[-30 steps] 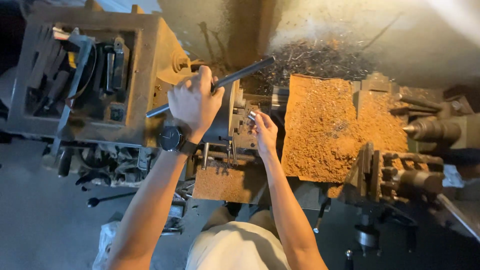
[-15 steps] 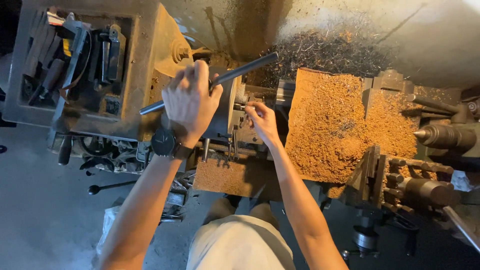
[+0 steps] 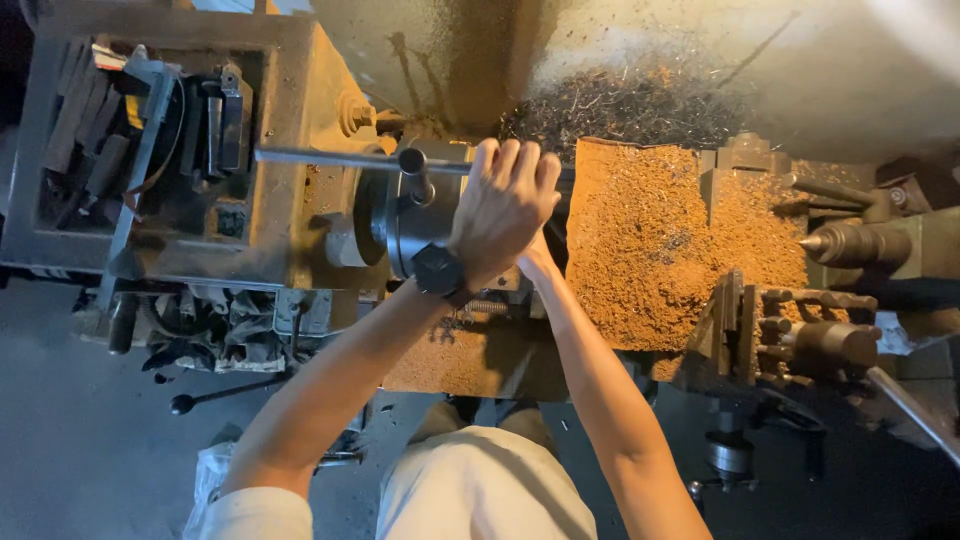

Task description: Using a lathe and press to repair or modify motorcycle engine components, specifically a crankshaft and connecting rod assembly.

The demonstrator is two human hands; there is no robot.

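In the head view, at frame centre, the left hand [image 3: 505,205] is closed around the long steel bar [image 3: 330,158] of a key seated in the lathe chuck [image 3: 415,235]; this looks like chuck tightening, and a firm pull on the bar seems called for next. The right hand [image 3: 538,262] is hidden behind the left, so I cannot tell its grip. No labels show; only a crumpled clear plastic bag [image 3: 212,480] lies at lower left.

From my remote seat: a rust-brown lathe headstock [image 3: 300,130] carries a dark grey steel chuck [image 3: 410,225] and a dull silver chuck key bar [image 3: 330,158]. Orange-brown sawdust-like chips [image 3: 660,240] blanket the carriage, with dark grey metal shavings [image 3: 620,100] heaped behind. The tailstock [image 3: 860,245] shows grimy brownish grey. A black wristwatch [image 3: 437,270] sits at the left hand [image 3: 505,205], above a cream-coloured garment [image 3: 480,490] and a dark grey floor [image 3: 80,450].
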